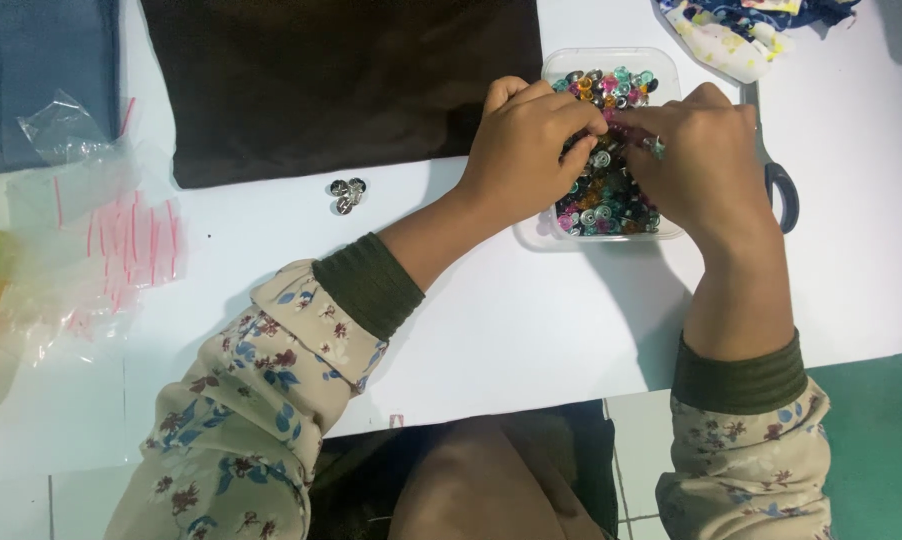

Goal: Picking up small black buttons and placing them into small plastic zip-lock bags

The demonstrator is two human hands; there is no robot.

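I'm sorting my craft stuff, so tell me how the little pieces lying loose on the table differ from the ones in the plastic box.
The loose pieces are only a few, all silvery, lying bare on the white table below the dark cloth. The pieces in the clear box are many, heaped together in mixed colours: teal, pink, gold, silver. Both hands, left hand and right hand, work over the box; nothing touches the loose ones. Both look small, round and shiny.

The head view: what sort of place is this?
Probably a home craft or sewing table: a clear tub of coloured beads under both hands, dark brown fabric, scissors and small zip bags.
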